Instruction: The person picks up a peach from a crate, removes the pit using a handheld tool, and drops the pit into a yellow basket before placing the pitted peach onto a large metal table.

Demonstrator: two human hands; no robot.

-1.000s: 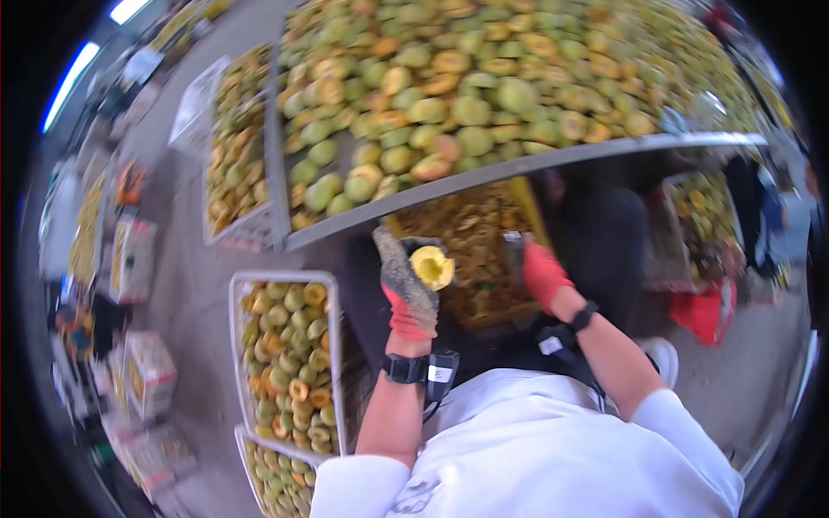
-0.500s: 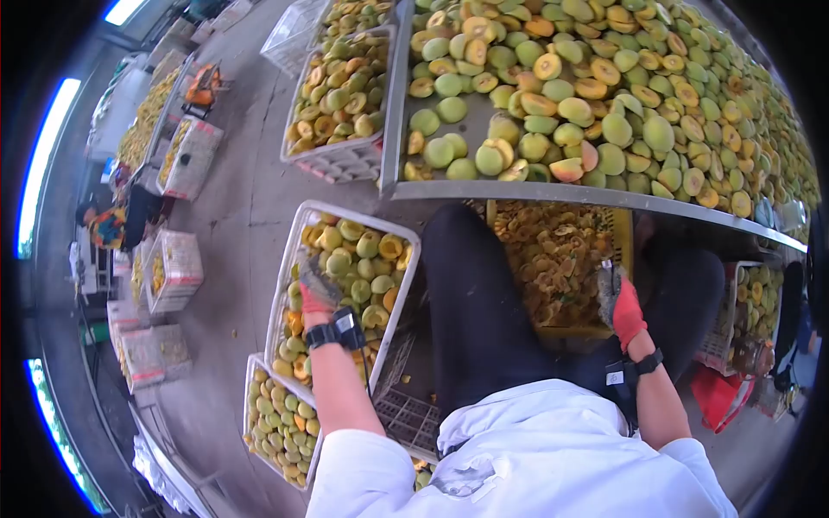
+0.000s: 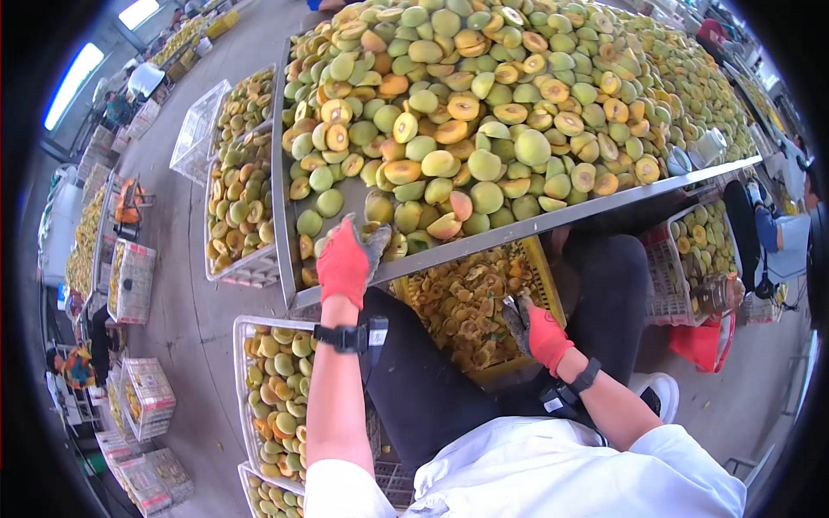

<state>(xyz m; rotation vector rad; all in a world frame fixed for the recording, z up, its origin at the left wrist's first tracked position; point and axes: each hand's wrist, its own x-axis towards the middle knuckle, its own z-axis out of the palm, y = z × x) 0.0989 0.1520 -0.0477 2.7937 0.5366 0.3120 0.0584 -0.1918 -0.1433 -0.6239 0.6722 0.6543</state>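
My left hand (image 3: 350, 259), in a red and grey glove, is over the near left corner of the metal-edged table (image 3: 466, 248), beside halved green and orange fruit (image 3: 404, 171). Its fingers are apart around nothing that I can see. My right hand (image 3: 537, 332), gloved the same way, hovers above the yellow crate (image 3: 546, 281) of fruit scraps (image 3: 466, 302) between my legs. Its fingers are closed round a small metal-tipped tool, mostly hidden by the glove.
A white crate (image 3: 244, 380) of fruit stands to my left, another (image 3: 250, 268) beyond it by the table. On the right are a fruit crate (image 3: 661, 289) and a red bag (image 3: 704, 344). People sit farther off at both sides.
The view has turned left and up toward the table. My left hand has moved from the white crate to the table's corner. My right hand stays by the yellow crate.
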